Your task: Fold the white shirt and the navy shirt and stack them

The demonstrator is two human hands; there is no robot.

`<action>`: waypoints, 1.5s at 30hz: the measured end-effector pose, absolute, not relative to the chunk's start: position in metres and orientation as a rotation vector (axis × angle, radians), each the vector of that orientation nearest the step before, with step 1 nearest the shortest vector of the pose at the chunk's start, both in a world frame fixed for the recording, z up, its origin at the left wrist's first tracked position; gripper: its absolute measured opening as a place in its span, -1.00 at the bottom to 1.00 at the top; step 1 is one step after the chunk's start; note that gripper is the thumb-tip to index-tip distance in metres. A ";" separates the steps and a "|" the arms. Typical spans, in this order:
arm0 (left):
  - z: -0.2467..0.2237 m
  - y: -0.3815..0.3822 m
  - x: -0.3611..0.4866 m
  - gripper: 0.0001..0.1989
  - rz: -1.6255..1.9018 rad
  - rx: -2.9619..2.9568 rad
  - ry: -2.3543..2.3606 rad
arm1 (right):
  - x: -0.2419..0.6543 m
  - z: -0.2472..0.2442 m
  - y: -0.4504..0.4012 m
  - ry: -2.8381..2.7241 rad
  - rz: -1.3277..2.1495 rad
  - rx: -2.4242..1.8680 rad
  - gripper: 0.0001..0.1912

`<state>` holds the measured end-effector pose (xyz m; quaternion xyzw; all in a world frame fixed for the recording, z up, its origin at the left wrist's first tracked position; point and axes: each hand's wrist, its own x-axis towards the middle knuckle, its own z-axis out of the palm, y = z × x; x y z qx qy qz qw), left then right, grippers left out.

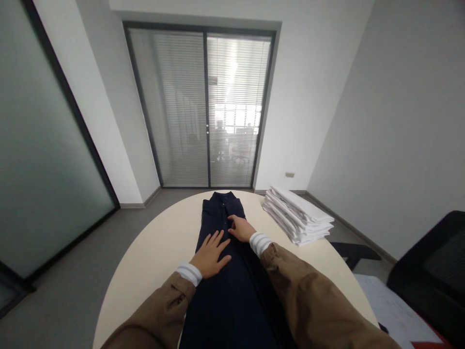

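Observation:
A dark navy shirt (227, 300) lies lengthwise on a round cream table (156, 252). Its collar is at the far edge, a button placket runs down the front, and its sides look folded in. My left hand (210, 254) rests on the front of it, palm down with the fingers spread. Farther up and to the right, my right hand (241, 229) is at the placket, fingers curled and thumb bent in, apparently pinching the cloth. The exact grip is partly hidden. The shirt's lower end runs out of view between my forearms.
Several folded white cloths or garments (296, 213) form a stack at the table's right rear. A black chair (432, 266) stands at the right, beside papers (395, 305) lying lower down. Beyond the table is a glass door (207, 111) with blinds.

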<state>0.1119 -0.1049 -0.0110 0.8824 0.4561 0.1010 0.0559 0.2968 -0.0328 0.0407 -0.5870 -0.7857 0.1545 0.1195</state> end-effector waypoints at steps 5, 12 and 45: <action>-0.014 -0.103 0.111 -0.39 0.315 2.688 1.376 | 0.305 0.042 -0.047 -2.350 0.398 -1.826 -0.24; -0.019 -0.101 0.112 -0.33 0.347 2.682 1.386 | 0.299 0.040 -0.054 -2.339 0.444 -1.734 -0.44; -0.011 -0.104 0.109 -0.66 0.521 2.637 1.265 | 0.341 0.049 -0.142 -2.914 0.505 -0.904 -0.70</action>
